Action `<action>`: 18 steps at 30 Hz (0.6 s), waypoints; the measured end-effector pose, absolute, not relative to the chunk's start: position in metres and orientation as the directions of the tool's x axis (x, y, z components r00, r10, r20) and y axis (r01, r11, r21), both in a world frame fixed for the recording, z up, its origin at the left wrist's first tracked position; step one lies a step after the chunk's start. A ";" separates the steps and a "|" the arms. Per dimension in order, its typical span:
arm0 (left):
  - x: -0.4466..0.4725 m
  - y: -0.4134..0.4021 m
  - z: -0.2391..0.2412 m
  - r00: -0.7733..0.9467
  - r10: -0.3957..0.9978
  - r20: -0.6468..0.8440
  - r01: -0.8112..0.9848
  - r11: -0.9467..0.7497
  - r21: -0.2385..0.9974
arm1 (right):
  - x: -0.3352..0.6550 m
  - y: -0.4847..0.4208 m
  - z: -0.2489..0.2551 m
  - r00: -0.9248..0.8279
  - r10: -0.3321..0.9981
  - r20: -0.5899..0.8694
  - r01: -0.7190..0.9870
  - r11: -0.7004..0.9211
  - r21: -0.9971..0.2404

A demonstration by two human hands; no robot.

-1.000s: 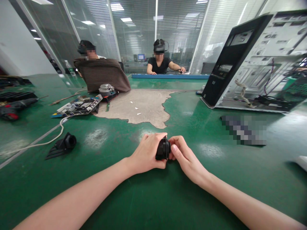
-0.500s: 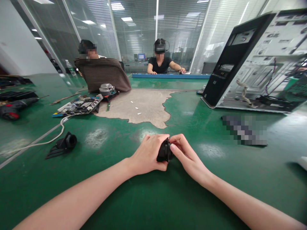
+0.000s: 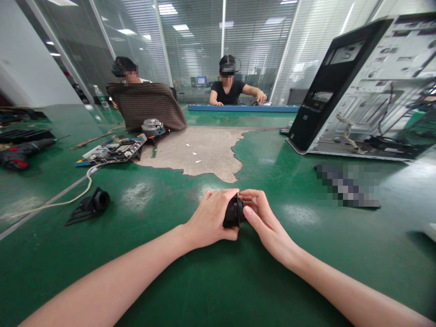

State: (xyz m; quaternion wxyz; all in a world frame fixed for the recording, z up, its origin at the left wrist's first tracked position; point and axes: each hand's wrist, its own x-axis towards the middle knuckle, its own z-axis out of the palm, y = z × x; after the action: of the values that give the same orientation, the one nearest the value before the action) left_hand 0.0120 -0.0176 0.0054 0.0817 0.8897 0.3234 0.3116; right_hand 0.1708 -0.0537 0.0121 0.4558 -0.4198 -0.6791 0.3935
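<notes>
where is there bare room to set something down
Bare table shows nearside of the held black part, between the forearms; between the loose black piece and left grip; and between the right grip and dark strip. The left side is crowded: drill, board, cable.

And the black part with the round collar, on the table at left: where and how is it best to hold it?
Probably by the round collar, coming from above and the right: it stands up at the right end of the black part, while the flat end lies low on the green table.
</notes>
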 end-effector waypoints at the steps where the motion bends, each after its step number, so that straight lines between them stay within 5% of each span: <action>1: 0.012 -0.018 0.006 0.603 0.623 0.498 0.521 -0.781 0.345 | 0.170 -0.053 0.011 -0.215 0.939 0.268 0.247 0.318 -0.915; 5: 0.012 -0.018 0.006 0.630 0.612 0.479 0.504 -0.791 0.348 | 0.170 -0.052 0.009 -0.231 0.949 0.216 0.339 0.287 -0.896; 11: 0.011 -0.018 0.006 0.587 0.646 0.487 0.520 -0.763 0.385 | 0.173 -0.055 0.012 -0.296 0.902 0.314 0.225 0.386 -0.895; 18: 0.012 -0.018 0.007 0.624 0.619 0.477 0.501 -0.785 0.363 | 0.171 -0.050 0.010 -0.190 0.935 0.300 0.252 0.342 -0.905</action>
State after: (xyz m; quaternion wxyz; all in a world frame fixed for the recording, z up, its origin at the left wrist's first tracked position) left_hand 0.0123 -0.0177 0.0070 0.0978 0.8957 0.3127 0.3006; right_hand 0.1715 -0.0495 0.0099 0.4614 -0.4384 -0.6768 0.3700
